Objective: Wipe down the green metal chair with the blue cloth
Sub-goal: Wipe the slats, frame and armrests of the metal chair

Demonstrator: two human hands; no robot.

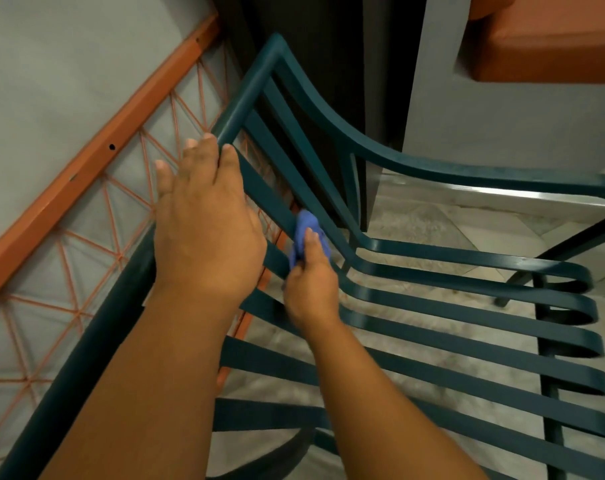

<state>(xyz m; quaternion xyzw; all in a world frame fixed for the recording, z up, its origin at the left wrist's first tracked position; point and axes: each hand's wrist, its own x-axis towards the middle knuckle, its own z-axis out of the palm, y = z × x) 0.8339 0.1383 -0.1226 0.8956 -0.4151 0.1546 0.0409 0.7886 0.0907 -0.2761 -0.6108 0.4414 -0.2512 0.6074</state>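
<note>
The green metal chair point(450, 306) fills the view, its slatted back rising at the left and its slatted seat running to the right. My left hand point(204, 223) grips the chair's top rail, fingers curled over it. My right hand point(311, 282) holds the bunched blue cloth point(306, 233) and presses it against a back slat, low down where the backrest bends into the seat. Part of the cloth is hidden under my fingers.
An orange metal frame with wire mesh point(96, 161) stands right behind the chair back on the left. A dark column point(328, 81) and a grey wall point(501, 116) lie beyond. An orange cushioned seat point(553, 32) shows at the top right. Grey floor point(415, 220) shows through the slats.
</note>
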